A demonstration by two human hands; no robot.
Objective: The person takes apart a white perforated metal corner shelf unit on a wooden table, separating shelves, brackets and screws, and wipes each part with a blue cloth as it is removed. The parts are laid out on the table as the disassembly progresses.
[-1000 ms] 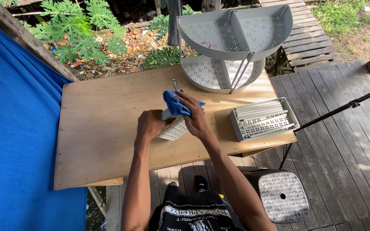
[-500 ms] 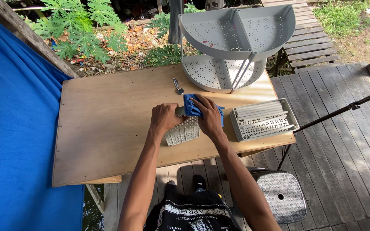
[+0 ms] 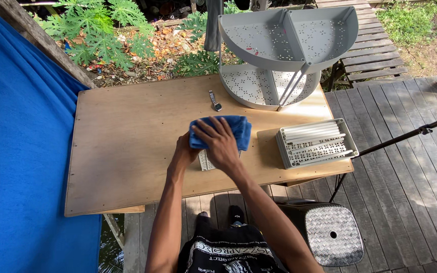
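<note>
Under the right hand, blue cloth, left hand beside

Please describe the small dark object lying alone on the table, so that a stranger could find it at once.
On the plywood table, look toward the far edge, just left of the grey two-tier shelf. There lies a wristwatch, beyond the blue cloth. It is the only slim, dark, banded thing there.

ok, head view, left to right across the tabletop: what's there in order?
Blue tarp → bare end of the plywood table → left hand → right hand pressing a blue cloth on a white slatted piece → grey slatted tray.
</note>
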